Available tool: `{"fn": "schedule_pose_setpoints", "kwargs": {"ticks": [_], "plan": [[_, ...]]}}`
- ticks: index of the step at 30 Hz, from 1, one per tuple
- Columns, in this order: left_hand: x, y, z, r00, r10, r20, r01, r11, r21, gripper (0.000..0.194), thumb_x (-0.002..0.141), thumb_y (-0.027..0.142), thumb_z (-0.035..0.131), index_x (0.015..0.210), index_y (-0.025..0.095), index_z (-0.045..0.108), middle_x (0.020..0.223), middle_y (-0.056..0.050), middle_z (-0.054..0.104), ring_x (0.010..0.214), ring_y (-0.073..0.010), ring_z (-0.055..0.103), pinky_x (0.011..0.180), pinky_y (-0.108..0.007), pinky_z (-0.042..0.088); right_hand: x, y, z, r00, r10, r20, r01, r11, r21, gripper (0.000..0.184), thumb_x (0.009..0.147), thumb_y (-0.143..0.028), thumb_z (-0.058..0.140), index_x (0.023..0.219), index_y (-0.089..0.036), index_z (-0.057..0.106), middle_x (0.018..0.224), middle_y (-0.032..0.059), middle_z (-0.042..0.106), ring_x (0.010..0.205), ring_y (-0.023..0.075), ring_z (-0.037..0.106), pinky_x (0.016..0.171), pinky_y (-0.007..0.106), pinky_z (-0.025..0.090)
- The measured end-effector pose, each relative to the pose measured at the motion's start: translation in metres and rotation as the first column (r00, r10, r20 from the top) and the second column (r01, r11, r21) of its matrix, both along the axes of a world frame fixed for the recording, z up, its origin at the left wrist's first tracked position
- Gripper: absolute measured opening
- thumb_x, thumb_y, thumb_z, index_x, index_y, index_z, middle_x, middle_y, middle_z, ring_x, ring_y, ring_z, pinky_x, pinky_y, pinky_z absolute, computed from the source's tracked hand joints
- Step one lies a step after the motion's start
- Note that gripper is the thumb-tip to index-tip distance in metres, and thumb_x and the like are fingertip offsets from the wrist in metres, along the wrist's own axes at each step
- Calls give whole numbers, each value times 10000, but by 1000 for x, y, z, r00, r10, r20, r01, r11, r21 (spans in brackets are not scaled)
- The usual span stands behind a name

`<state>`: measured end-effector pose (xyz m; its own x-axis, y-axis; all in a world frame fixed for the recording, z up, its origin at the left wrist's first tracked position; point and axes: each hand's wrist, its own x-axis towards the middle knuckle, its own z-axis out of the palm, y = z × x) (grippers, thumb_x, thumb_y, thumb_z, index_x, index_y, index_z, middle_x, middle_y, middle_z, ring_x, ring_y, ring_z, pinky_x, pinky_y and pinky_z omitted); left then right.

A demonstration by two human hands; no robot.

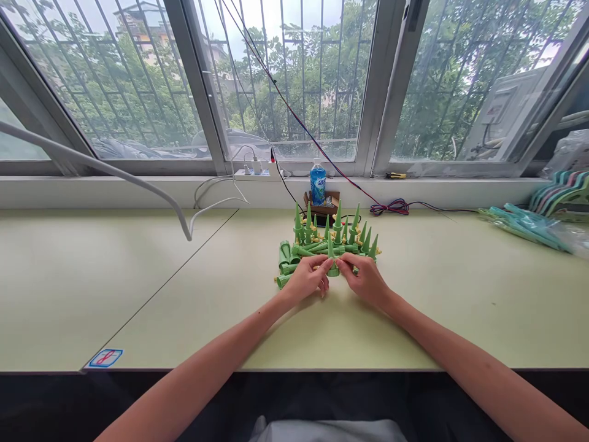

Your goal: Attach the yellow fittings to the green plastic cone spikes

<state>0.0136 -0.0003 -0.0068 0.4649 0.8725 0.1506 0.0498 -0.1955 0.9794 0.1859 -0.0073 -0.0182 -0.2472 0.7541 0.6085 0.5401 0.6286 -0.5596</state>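
Both hands meet at a green plastic watering spike that stands upright, point up, at the front of a cluster. My left hand pinches it from the left with thumb and finger. From the right, my right hand grips the same spike low down, its fingertips partly hiding the base. Behind them, several more green spikes stand point up, with small yellow valve parts between them. Other green spikes lie on their sides to the left and in the middle of the cluster.
A blue-liquid bottle stands in a small cardboard box behind the spikes. Bundled cable lies along the sill. Plastic hangers and bagged items are at the far right. A white cable arcs over the table at left.
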Motion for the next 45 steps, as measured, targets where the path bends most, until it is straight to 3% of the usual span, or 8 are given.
{"fn": "schedule_pose_setpoints", "kwargs": {"ticks": [10, 17, 45], "plan": [[2, 0, 0, 996, -68, 55, 74, 989, -126, 454, 772, 593, 613, 847, 149, 551, 686, 1, 551, 518, -116, 598, 418, -222, 482, -3, -3, 0, 1000, 11, 27, -13, 997, 72, 388, 913, -405, 507, 600, -198, 406, 530, -40, 394, 508, 102, 337, 535, 254, 307], [0, 2, -3, 986, -144, 83, 154, 978, -143, 483, 782, 602, 601, 867, 126, 581, 726, -26, 570, 522, -99, 577, 467, -223, 497, -3, -3, -1, 997, 27, 72, -31, 997, 65, 369, 913, -371, 510, 609, -201, 389, 544, -31, 425, 529, 111, 365, 553, 258, 310], [-2, 2, -4, 975, -181, 128, 201, 965, -169, 431, 807, 529, 624, 904, 109, 635, 865, -75, 610, 584, -86, 556, 538, -240, 500, -4, -6, 0, 990, 43, 134, -57, 993, 102, 329, 916, -279, 516, 640, -199, 357, 562, -41, 412, 548, 111, 352, 583, 251, 291]]}}
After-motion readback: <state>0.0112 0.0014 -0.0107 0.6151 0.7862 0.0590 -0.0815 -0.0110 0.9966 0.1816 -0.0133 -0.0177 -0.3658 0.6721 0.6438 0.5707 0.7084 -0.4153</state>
